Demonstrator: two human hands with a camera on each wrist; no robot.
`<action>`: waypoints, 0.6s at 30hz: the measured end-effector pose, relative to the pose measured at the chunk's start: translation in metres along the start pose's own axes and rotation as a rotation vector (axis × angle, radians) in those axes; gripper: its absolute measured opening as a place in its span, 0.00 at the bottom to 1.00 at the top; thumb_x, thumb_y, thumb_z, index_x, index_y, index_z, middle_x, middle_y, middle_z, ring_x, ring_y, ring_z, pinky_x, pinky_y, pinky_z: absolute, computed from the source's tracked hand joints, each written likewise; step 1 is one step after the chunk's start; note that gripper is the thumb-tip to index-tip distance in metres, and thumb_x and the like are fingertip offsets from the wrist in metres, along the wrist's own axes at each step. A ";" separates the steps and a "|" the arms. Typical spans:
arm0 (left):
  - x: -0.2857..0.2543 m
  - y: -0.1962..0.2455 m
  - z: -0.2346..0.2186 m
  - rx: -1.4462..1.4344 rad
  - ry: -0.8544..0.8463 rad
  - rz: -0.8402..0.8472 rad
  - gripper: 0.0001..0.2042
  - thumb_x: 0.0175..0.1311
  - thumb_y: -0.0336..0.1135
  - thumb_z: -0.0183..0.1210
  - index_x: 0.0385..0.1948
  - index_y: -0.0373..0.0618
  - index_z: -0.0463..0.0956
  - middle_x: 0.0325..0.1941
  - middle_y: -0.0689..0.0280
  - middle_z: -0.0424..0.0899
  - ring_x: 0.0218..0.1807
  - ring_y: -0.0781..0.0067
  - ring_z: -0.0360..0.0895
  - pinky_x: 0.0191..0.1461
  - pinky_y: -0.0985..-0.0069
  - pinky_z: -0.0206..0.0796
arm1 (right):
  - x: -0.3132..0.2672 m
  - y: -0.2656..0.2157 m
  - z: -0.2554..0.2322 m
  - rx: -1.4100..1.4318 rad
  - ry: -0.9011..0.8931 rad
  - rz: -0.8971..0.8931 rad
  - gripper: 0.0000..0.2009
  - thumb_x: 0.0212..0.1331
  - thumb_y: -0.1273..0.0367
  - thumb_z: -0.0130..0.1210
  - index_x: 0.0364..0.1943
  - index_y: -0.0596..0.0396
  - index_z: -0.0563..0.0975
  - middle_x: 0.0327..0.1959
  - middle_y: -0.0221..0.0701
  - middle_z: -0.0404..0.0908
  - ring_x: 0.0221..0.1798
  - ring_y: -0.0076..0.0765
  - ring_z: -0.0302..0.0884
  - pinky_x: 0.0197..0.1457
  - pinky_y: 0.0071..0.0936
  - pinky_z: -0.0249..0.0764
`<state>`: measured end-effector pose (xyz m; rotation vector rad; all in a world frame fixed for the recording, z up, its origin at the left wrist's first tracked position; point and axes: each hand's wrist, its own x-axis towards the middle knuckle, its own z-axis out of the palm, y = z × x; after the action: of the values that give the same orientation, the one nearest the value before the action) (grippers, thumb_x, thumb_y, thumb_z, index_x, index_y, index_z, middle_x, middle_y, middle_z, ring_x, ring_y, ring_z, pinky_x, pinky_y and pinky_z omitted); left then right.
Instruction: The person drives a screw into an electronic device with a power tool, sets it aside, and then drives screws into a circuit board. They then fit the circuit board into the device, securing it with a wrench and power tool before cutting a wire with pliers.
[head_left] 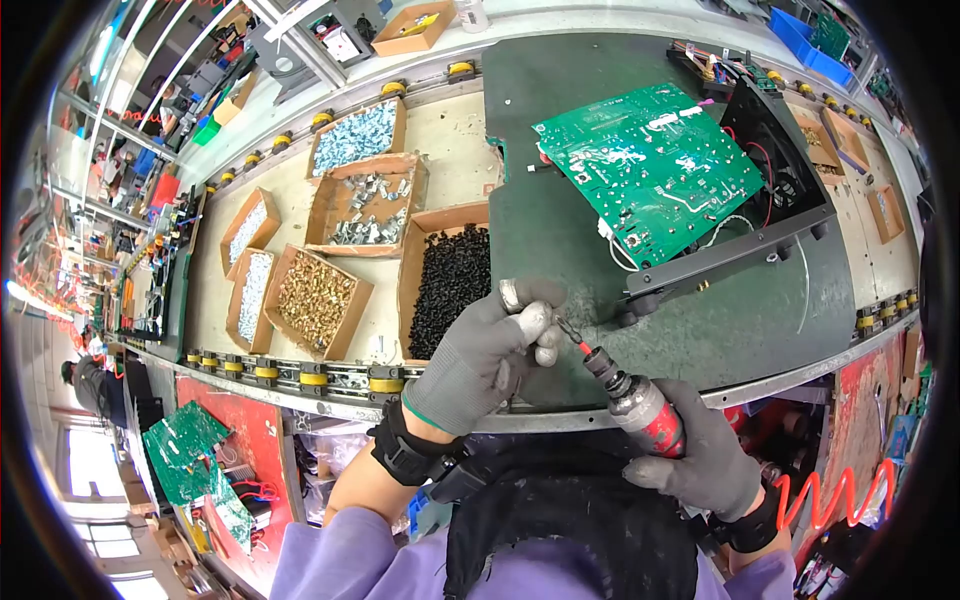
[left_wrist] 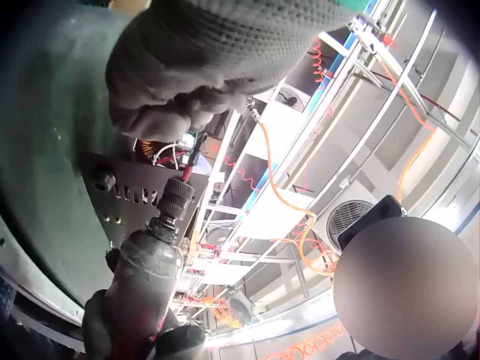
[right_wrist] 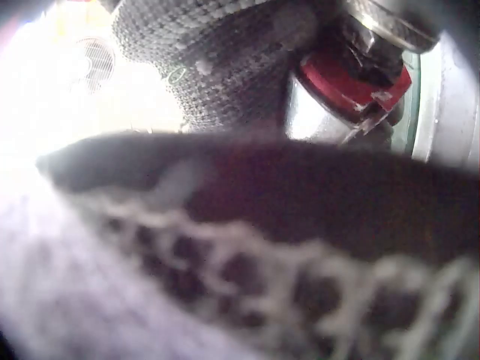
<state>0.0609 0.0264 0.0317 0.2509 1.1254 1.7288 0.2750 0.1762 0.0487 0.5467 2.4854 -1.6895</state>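
Note:
Gloved in grey, the right hand (head_left: 700,460) grips the red and black power driver (head_left: 650,418), whose bit points up and left. The left hand (head_left: 490,350) has curled fingers, with thumb and fingertips pinched at the bit's tip; whether a small part lies between them is hidden. From the left wrist view, the left hand (left_wrist: 195,67) is above the driver (left_wrist: 146,262). A green circuit board (head_left: 650,170) leans on a black metal chassis (head_left: 740,255) beyond the hands. The right wrist view shows part of the driver (right_wrist: 345,86), mostly blocked by dark blurred material.
Left of the green mat (head_left: 540,230) stand several cardboard boxes: black parts (head_left: 455,280), brass-coloured parts (head_left: 315,290), metal clips (head_left: 370,210) and bluish parts (head_left: 355,138). A roller rail (head_left: 330,380) runs along the near edge. An orange coiled hose (head_left: 835,500) hangs at right.

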 end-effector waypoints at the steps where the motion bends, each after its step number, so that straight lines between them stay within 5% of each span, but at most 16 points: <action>1: -0.001 0.000 0.003 -0.014 0.023 0.011 0.15 0.71 0.41 0.53 0.49 0.38 0.70 0.40 0.67 0.70 0.33 0.80 0.66 0.38 0.79 0.62 | 0.000 0.000 0.000 -0.003 0.009 -0.005 0.39 0.43 0.54 0.74 0.58 0.54 0.65 0.34 0.41 0.81 0.35 0.48 0.83 0.39 0.37 0.77; 15: 0.003 -0.008 0.010 -0.133 -0.056 -0.017 0.20 0.70 0.51 0.55 0.45 0.40 0.71 0.34 0.69 0.70 0.26 0.84 0.59 0.29 0.82 0.53 | -0.003 -0.001 -0.002 -0.011 0.018 0.018 0.38 0.44 0.53 0.73 0.57 0.53 0.66 0.30 0.42 0.81 0.34 0.53 0.83 0.38 0.40 0.77; 18: -0.002 -0.006 0.024 0.104 0.123 0.038 0.20 0.68 0.51 0.56 0.44 0.40 0.71 0.33 0.68 0.70 0.26 0.83 0.61 0.29 0.82 0.54 | -0.006 -0.002 -0.005 0.073 -0.004 0.092 0.37 0.45 0.54 0.73 0.57 0.53 0.67 0.31 0.42 0.81 0.35 0.51 0.83 0.39 0.39 0.77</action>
<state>0.0803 0.0388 0.0401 0.2330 1.3098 1.7408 0.2803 0.1791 0.0540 0.6536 2.3645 -1.7500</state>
